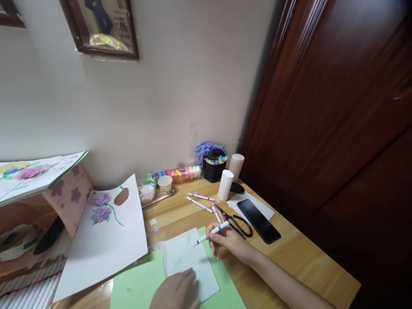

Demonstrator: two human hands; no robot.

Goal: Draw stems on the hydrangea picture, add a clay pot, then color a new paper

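Note:
A white marker with blue bands [219, 228] is pinched in my right hand [230, 241], its tip over the upper right part of a white sheet [180, 251]. I cannot tell whether the tip touches the paper. My left hand [175, 289] lies flat on the lower part of that sheet, fingers stretched out. Beneath the sheet is a larger green sheet [137, 281]. Black-handled scissors [243, 225] lie just beyond my right hand, with several slim markers [199, 204] beside them.
A drawing of purple flowers [128, 231] leans at the left by a patterned box [66, 193]. Behind stand a paper cup [165, 184], a black marker case [215, 171] and a white cylinder [225, 185]. A phone [259, 221] lies right, near the table's edge.

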